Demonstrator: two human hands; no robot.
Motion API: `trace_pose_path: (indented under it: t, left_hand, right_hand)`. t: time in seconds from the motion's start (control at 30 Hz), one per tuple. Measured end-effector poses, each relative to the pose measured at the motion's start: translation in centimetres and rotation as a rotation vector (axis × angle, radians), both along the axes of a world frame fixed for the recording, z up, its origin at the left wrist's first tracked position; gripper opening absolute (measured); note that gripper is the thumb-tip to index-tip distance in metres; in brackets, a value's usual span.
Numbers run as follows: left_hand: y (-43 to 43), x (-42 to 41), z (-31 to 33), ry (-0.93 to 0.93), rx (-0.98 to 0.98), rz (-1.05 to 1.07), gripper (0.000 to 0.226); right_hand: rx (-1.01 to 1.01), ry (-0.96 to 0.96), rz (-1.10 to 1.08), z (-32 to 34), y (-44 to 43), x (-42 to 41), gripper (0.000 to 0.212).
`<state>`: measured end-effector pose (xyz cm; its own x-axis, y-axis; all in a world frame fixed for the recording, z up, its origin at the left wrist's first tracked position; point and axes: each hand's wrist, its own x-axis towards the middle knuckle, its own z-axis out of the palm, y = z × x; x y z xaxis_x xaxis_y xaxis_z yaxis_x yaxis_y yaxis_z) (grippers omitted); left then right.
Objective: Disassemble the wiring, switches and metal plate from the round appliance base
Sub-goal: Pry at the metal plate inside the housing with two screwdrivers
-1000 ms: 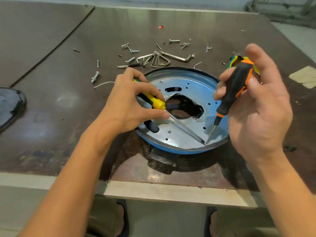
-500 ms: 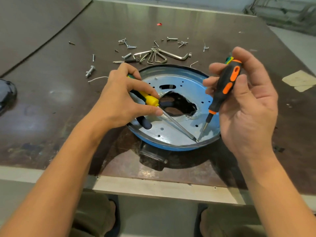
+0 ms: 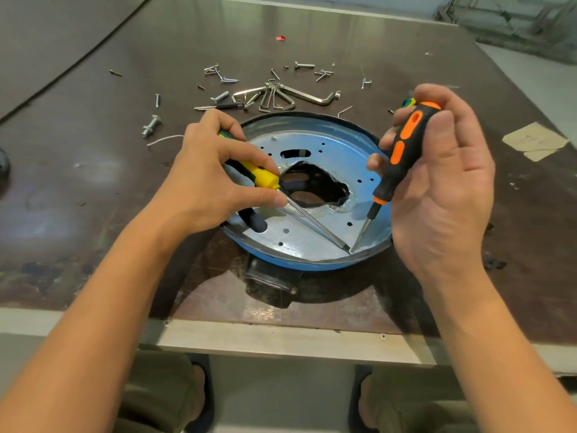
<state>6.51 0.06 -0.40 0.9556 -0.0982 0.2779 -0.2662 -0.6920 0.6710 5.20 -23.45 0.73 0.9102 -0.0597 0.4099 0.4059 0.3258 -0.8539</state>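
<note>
On the dark table (image 3: 93, 170), close to its near edge, sits the round appliance base (image 3: 296, 265), blue-walled and open side up. A pale metal plate (image 3: 296, 235) lines its inside, pierced with small holes and torn through the middle by a jagged hole (image 3: 315, 185).

The left hand (image 3: 206, 179) hovers over the base's left side. Its thumb and curled fingers pinch a yellow-handled screwdriver (image 3: 263, 176) near the collar. The long shaft slants rightward and nearer, its tip reaching the plate's near-right edge by the rim. A dark rounded handle end (image 3: 258, 225) shows under this hand; what it belongs to cannot be told.

The right hand (image 3: 443, 189) is over the base's right side, palm turned toward the camera. Thumb and fingertips grip an orange-and-black screwdriver (image 3: 402, 151), held steeply. Its tip comes down beside the other tip at that same edge of the plate.

A black box-like part (image 3: 268, 278) juts from under the base's near side. Beyond the far rim lie a fan of hex keys (image 3: 281, 96), scattered screws (image 3: 218, 73), a bolt (image 3: 151, 125) at the left, and a white wire scrap (image 3: 165, 139). A pale tape patch (image 3: 534, 140) sticks to the table at the right.
</note>
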Motion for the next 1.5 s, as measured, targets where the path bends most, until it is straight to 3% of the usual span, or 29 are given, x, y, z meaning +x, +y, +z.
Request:
trace_pose_path:
  t: [0.2,0.5,0.67,0.93,1.5]
  left_hand:
    - [-0.01,-0.12,0.16,0.01,0.007,-0.005,0.043]
    - [-0.03,-0.17,0.21,0.015,-0.004,-0.008,0.04]
    - [-0.06,-0.21,0.29,0.021,-0.001,-0.008,0.039]
    - [-0.18,-0.28,0.4,0.028,0.0,-0.006,0.04]
    - [-0.15,-0.19,0.42,0.018,-0.006,0.003,0.04]
  right_hand:
    - [-0.114,-0.064,-0.037,-0.35,-0.23,0.17,0.029]
    - [-0.161,-0.11,0.002,0.15,-0.01,-0.11,0.021]
    - [-0.105,-0.044,0.046,0.16,-0.12,-0.09,0.023]
    - [-0.185,-0.123,0.04,-0.1,-0.34,0.09,0.03]
    - [-0.129,-0.093,-0.005,0.06,0.19,0.12,0.03]
